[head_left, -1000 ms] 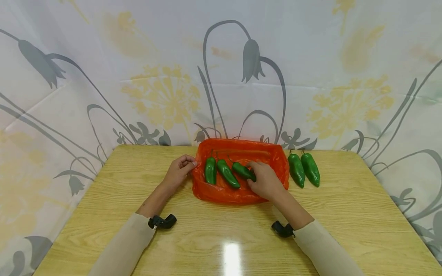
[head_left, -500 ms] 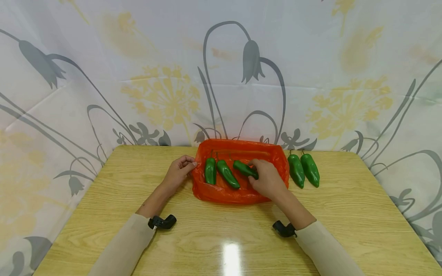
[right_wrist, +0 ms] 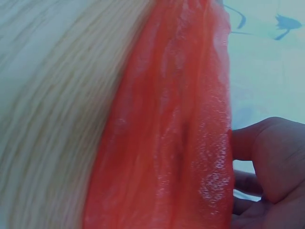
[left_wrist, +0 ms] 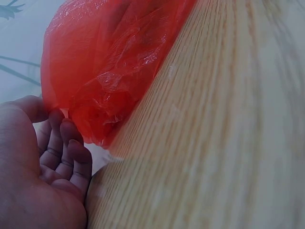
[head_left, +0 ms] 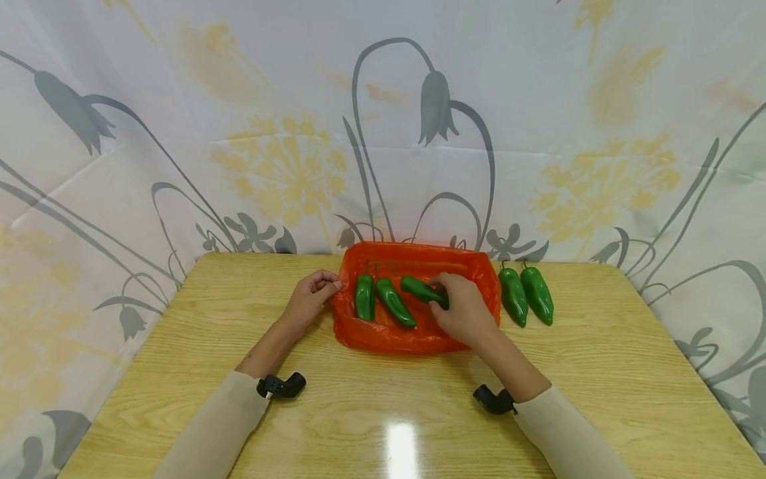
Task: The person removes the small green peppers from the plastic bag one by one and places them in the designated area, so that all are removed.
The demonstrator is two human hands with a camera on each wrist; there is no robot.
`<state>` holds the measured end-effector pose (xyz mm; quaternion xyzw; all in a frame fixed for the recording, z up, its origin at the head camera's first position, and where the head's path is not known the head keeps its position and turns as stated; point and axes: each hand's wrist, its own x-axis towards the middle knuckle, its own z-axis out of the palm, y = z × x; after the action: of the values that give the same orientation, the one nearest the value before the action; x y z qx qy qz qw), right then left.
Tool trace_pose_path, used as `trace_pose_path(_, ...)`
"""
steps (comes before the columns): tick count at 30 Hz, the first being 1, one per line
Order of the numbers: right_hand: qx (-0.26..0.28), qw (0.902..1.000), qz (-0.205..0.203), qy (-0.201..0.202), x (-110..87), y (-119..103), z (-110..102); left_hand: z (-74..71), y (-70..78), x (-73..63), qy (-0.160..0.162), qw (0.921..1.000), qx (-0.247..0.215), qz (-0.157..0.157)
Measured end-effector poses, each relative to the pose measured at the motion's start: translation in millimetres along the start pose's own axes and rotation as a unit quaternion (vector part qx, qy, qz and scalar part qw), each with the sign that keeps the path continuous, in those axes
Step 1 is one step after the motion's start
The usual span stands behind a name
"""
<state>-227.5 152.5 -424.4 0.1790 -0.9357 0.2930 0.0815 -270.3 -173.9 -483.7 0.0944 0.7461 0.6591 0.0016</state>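
Observation:
An orange-red plastic bag [head_left: 395, 340] sits on the table like an open-topped basket, its sides standing up. Inside it lie two green peppers, a left one [head_left: 364, 297] and a middle one [head_left: 395, 303]. My right hand [head_left: 463, 311] reaches over the near side and grips a third green pepper [head_left: 419, 289] by its lower end, thumb on one side and fingers on the other. At the bag's left edge my left hand [head_left: 312, 297] pinches the plastic between thumb and fingertips. In the right wrist view the bag wall [right_wrist: 167, 143] hides the fingertips and the pepper.
Two more green peppers, one [head_left: 513, 297] beside the other [head_left: 538, 295], lie on the wooden table [head_left: 335, 412] just right of the bag. Behind the table hangs a flower-patterned cloth [head_left: 287, 80]. Each wrist wears a dark camera, such as the left one [head_left: 282, 384].
My right hand has shifted the pepper it grips slightly and turned it a little flatter. The left hand stays at the bag's edge, and the other peppers have not moved.

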Motion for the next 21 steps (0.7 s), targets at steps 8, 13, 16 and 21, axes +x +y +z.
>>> trace_pose_path(8, 0.027, 0.9995, -0.001, 0.018, 0.0, -2, -13, 0.2, 1.1, -0.8, -0.002, 1.0, -0.001, 0.0)
trace_pose_path(13, 0.038, 0.9991, 0.012, 0.015, 0.3, -2, -24, 0.5, 1.2, -1.2, -0.002, 1.0, -0.002, 0.001)
trace_pose_path(16, 0.049, 0.9985, 0.022, 0.011, -0.1, -3, -32, 0.4, 1.3, -1.0, -0.004, 1.0, 0.0, 0.003)
trace_pose_path(21, 0.059, 0.9975, 0.038, 0.01, 0.6, 0, -42, 0.2, -0.3, 0.2, -0.001, 1.0, -0.001, -0.002)
